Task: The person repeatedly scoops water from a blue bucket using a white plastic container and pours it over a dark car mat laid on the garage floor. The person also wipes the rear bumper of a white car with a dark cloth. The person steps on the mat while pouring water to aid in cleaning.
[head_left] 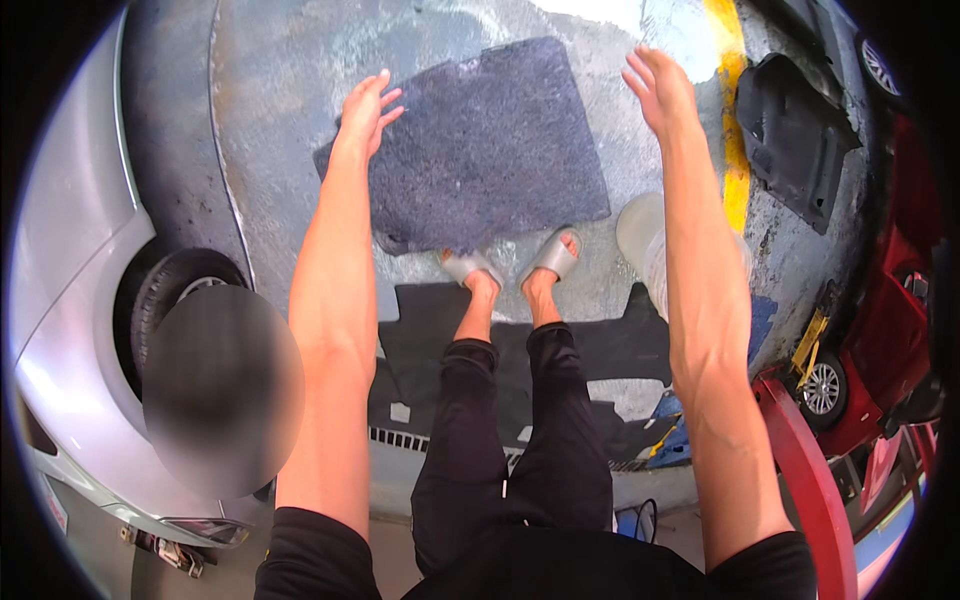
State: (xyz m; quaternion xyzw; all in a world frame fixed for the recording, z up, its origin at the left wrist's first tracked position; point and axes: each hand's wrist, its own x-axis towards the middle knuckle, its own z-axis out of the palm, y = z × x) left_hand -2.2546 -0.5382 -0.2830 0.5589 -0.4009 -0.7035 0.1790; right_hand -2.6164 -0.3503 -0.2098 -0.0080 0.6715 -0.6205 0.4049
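Observation:
Both my arms reach forward above the floor, the hands apart and with nothing in them. My left hand (368,115) is open, fingers spread, over the left edge of a dark grey carpet-like mat (490,150). To the right of that mat, my right hand (662,88) is also open, over bare floor, with its fingers apart. The mat lies flat in front of my sandalled feet, and its edges are uneven. I cannot tell whether the left hand touches it; it seems to hang above it.
A silver car (80,300) stands at the left; a blurred dark oval covers part of it. A whitish round container (640,235) sits partly behind my right forearm. Under me lies a black cut-out sheet (420,340). Rightward are a yellow floor line (733,130), a black panel (795,140) and a red car (890,290).

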